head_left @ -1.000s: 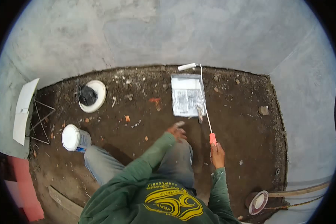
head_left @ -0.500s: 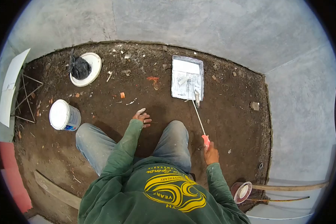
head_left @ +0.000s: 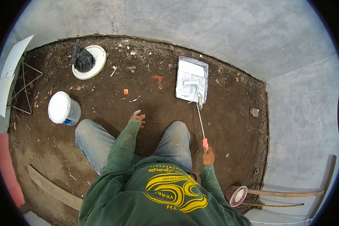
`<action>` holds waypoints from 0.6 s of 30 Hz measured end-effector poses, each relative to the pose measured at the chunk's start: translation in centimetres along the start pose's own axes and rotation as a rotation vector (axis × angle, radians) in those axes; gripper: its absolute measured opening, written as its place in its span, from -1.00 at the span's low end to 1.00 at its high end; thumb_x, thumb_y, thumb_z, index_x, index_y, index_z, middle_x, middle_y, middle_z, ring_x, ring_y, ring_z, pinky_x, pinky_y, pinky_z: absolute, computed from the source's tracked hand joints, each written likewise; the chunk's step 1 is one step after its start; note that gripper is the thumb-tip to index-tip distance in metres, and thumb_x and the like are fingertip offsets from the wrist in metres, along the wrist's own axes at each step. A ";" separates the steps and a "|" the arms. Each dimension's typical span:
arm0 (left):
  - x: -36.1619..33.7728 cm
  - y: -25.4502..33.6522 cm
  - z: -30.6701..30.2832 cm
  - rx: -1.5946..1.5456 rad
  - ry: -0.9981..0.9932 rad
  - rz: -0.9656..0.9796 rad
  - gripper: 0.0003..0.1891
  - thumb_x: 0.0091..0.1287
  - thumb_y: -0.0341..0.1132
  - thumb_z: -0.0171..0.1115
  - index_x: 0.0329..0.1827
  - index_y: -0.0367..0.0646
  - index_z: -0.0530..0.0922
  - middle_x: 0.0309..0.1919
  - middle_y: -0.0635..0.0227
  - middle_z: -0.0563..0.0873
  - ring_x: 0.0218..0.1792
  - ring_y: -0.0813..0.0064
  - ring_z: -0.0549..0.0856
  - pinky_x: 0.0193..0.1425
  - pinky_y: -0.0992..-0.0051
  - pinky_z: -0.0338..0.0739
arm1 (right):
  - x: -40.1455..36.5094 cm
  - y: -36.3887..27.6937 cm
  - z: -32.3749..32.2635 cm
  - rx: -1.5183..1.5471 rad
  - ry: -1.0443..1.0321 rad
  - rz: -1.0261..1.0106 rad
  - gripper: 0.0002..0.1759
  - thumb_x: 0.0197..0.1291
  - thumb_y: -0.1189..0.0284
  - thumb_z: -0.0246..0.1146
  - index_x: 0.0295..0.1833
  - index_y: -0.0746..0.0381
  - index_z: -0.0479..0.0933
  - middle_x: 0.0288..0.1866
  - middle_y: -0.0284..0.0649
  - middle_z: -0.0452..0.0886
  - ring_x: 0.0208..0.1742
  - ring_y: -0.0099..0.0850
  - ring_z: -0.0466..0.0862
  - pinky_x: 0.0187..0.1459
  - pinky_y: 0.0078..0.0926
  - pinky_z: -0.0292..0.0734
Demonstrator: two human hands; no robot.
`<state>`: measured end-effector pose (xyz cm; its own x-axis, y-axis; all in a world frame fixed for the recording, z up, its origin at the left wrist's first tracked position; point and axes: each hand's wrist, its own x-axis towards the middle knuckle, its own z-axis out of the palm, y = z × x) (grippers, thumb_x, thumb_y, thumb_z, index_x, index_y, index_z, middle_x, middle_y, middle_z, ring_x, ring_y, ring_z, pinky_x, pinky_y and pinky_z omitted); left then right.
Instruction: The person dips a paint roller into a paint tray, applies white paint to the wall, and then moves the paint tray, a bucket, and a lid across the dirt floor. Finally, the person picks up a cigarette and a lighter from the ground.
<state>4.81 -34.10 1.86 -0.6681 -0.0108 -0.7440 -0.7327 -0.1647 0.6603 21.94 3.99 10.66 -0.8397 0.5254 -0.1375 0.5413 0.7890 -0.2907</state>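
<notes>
My right hand (head_left: 208, 155) is closed around the red handle of a long paint roller (head_left: 201, 122). The roller's white head lies in a paint tray (head_left: 206, 75) coated with white paint. A paint-smeared object (head_left: 200, 101), perhaps a brush, rests at the tray's near edge. My left hand (head_left: 138, 117) hovers above the soil in front of my knees, holding nothing. Its fingers are apart and slightly bent, with white paint on them. To its left stands a white paint bucket (head_left: 59, 107) with a pale top.
A white lid (head_left: 98, 62) carries a black plastic bag (head_left: 84, 61). Grey plastered walls (head_left: 214, 30) border the dirt floor. A board on a metal frame (head_left: 11, 75) stands left, a plank (head_left: 52, 186) lies nearer, and a round container (head_left: 237, 196) sits beside wooden strips at right.
The roller head has turned and shifted slightly within the tray as my right hand moved. My left hand's fingers are more bent than before. The whole view has shifted a little.
</notes>
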 end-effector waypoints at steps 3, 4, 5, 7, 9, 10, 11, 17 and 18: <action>-0.1 -0.5 -0.1 0.098 0.000 0.022 -0.52 0.34 -0.35 0.05 0.32 0.15 0.23 0.07 0.15 0.52 -0.13 0.28 0.64 -0.20 0.23 0.63 | 2.0 1.8 1.9 0.249 -0.020 0.026 -0.51 0.18 -0.02 0.04 -0.32 0.27 0.38 -0.54 0.04 0.52 -0.52 -0.14 0.59 -0.45 -0.21 0.42; 0.5 -1.1 -0.2 0.106 0.011 0.037 -0.52 0.33 -0.32 0.07 0.32 0.14 0.24 -0.02 0.19 0.56 -0.21 0.34 0.64 -0.25 0.27 0.63 | 3.0 2.5 2.7 0.253 -0.024 0.031 -0.51 0.18 -0.02 0.04 -0.32 0.27 0.38 -0.54 0.04 0.52 -0.52 -0.14 0.59 -0.45 -0.21 0.42; 1.0 -1.7 -0.2 0.116 0.022 0.051 -0.52 0.32 -0.28 0.09 0.31 0.12 0.24 -0.12 0.24 0.60 -0.28 0.39 0.64 -0.30 0.31 0.62 | 4.4 3.0 3.4 0.325 -0.053 0.027 -0.52 0.18 -0.01 0.05 -0.34 0.26 0.38 -0.60 -0.06 0.47 -0.61 -0.27 0.52 -0.55 -0.30 0.37; 1.4 -2.2 0.5 0.108 0.029 0.069 -0.52 0.31 -0.27 0.11 0.30 0.10 0.26 -0.13 0.24 0.60 -0.29 0.38 0.64 -0.32 0.31 0.61 | 6.7 2.9 3.6 0.405 -0.086 0.031 -0.52 0.18 0.00 0.06 -0.36 0.25 0.38 -0.66 -0.16 0.43 -0.70 -0.40 0.46 -0.65 -0.40 0.33; 1.3 -2.2 1.8 0.102 0.038 0.090 -0.53 0.30 -0.26 0.12 0.29 0.08 0.28 -0.15 0.25 0.60 -0.29 0.37 0.64 -0.34 0.32 0.60 | 9.4 1.8 3.5 0.430 -0.127 0.048 -0.54 0.18 0.00 0.07 -0.38 0.22 0.38 -0.70 -0.27 0.40 -0.78 -0.46 0.39 -0.74 -0.46 0.24; 1.1 -2.0 3.1 0.203 -0.085 0.169 -0.53 0.30 -0.27 0.12 0.29 0.10 0.28 -0.08 0.22 0.58 -0.23 0.36 0.63 -0.25 0.30 0.60 | 10.3 0.5 2.6 0.440 -0.131 0.053 -0.54 0.18 0.00 0.07 -0.38 0.22 0.38 -0.70 -0.27 0.40 -0.78 -0.46 0.39 -0.74 -0.46 0.24; 0.8 -1.8 4.6 0.305 -0.209 0.246 -0.53 0.31 -0.27 0.11 0.28 0.12 0.27 -0.01 0.20 0.56 -0.17 0.36 0.63 -0.15 0.28 0.60 | 10.7 -1.4 1.0 0.482 -0.178 0.083 -0.54 0.18 -0.01 0.06 -0.38 0.21 0.38 -0.71 -0.28 0.39 -0.77 -0.46 0.39 -0.75 -0.46 0.23; -4.2 1.6 19.1 0.749 -0.424 0.984 -0.47 0.31 -0.11 0.04 0.30 -0.09 0.24 0.14 0.02 0.41 0.18 0.08 0.39 0.25 0.24 0.27 | 14.3 -2.7 1.2 0.384 -0.263 0.088 -0.44 0.18 -0.04 0.00 -0.29 0.33 0.46 -0.31 0.17 0.54 -0.18 0.12 0.54 -0.17 -0.11 0.38; -4.8 2.0 21.2 0.813 -0.454 0.993 -0.44 0.31 -0.06 0.01 0.32 -0.08 0.21 0.21 0.07 0.34 0.24 0.11 0.32 0.29 0.22 0.22 | 14.2 -3.4 0.6 0.338 -0.266 0.073 -0.45 0.18 -0.03 0.01 -0.27 0.32 0.46 -0.29 0.19 0.55 -0.15 0.13 0.54 -0.16 -0.10 0.39</action>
<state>3.84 -13.47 8.93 -0.8220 0.5652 0.0703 0.3139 0.3467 0.8839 8.18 8.59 9.08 -0.8057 0.4411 -0.3953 0.5921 0.5811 -0.5584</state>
